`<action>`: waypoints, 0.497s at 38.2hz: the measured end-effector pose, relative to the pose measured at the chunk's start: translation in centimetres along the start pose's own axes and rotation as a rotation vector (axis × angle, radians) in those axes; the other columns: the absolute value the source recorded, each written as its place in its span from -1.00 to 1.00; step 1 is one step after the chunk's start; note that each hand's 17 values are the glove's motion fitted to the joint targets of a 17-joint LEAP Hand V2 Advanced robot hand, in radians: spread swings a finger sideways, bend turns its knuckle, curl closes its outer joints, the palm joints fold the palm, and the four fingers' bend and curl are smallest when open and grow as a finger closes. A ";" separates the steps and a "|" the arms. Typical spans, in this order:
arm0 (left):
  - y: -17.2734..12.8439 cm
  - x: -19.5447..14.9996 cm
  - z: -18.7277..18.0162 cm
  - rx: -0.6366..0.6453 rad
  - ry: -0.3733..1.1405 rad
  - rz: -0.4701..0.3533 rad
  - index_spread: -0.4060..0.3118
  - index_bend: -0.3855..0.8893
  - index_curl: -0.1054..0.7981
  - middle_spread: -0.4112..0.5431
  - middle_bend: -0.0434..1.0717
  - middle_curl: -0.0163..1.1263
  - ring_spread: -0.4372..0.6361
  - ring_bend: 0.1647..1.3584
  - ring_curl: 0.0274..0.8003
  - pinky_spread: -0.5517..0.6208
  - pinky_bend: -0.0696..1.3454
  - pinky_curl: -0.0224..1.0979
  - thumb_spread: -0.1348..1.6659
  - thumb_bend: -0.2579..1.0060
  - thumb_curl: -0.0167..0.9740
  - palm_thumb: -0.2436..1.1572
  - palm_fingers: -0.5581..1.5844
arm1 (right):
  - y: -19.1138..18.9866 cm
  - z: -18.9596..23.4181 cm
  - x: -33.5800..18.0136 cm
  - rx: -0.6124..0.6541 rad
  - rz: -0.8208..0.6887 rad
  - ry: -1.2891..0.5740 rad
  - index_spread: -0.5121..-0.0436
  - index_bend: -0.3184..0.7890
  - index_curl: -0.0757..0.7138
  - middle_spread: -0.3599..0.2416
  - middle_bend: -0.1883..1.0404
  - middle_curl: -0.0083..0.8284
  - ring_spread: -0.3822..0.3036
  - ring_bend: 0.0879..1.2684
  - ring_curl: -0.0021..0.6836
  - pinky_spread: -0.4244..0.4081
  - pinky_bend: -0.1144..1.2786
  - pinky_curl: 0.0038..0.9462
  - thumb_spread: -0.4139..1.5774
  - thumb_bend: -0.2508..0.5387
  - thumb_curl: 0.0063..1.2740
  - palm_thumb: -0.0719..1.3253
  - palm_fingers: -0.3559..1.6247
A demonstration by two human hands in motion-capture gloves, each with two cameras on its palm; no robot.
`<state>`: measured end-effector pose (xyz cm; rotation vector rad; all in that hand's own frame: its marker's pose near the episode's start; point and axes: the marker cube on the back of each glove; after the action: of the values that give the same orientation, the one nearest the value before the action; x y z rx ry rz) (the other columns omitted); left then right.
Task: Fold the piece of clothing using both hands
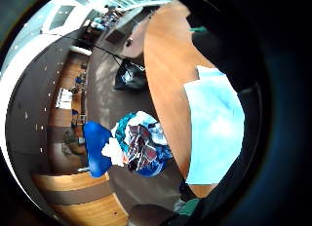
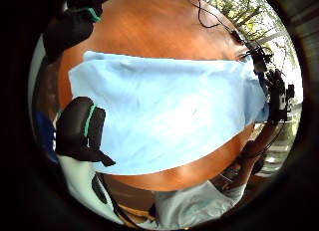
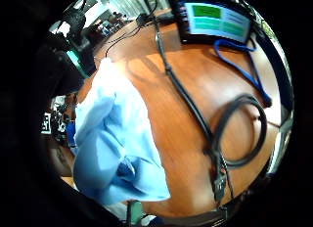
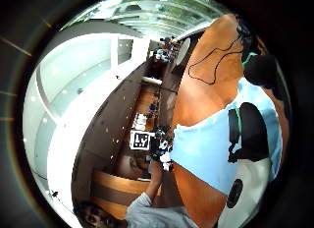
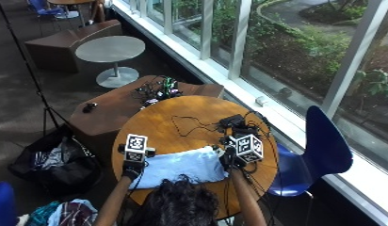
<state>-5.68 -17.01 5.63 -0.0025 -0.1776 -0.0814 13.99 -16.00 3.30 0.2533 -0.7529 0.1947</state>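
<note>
A light blue cloth lies spread across the near part of the round wooden table. My left hand is at the cloth's left end, and its thumb curls over that edge of the cloth. My right hand is at the right end. There the cloth is bunched and rises toward the dark fingers, which pinch a corner. The right thumb side palm view shows the cloth stretching to the left hand.
Black cables and a small device lie on the table beyond the cloth. A lit screen, a blue cable and a coiled black cable lie beside the right hand. A blue chair stands at the right. A black bag sits on the floor.
</note>
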 end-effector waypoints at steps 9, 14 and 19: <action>5.0 2.2 3.4 0.109 0.043 0.046 -0.50 -0.14 0.22 -0.64 -0.49 -0.21 -0.66 -0.32 -0.11 0.17 -0.67 -0.35 0.48 -0.64 -0.28 0.29 0.22 | 7.4 0.0 2.1 0.026 0.166 0.304 0.20 -0.27 -0.04 0.04 -0.36 0.08 -0.09 -0.28 0.22 0.10 -0.28 -0.13 0.55 -0.49 -0.46 0.26 0.17; 6.3 3.1 5.8 -0.033 0.070 0.061 -0.46 -0.12 0.23 -0.53 -0.62 -0.23 -0.50 -0.45 -0.13 0.22 -0.59 -0.32 0.57 -0.66 -0.35 0.13 0.14 | 8.4 2.4 3.4 -0.019 0.227 0.582 0.18 -0.46 -0.20 0.22 -0.47 0.01 -0.02 -0.09 0.30 0.19 -0.14 -0.07 0.57 -0.51 -0.48 0.07 0.04; 6.6 3.4 7.4 -0.077 0.114 0.077 -0.39 -0.15 0.21 -0.40 -0.68 -0.27 -0.35 -0.48 -0.15 0.31 -0.55 -0.30 0.64 -0.66 -0.42 -0.03 0.05 | 8.3 3.6 3.8 -0.016 0.229 0.706 0.11 -0.46 -0.36 0.28 -0.44 -0.03 -0.09 0.09 0.34 0.15 -0.03 -0.04 0.60 -0.40 -0.47 0.07 0.03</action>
<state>-3.13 -10.68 13.59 -0.0815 -0.0600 -0.0118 12.18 -8.85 9.81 0.0681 -0.0790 0.4656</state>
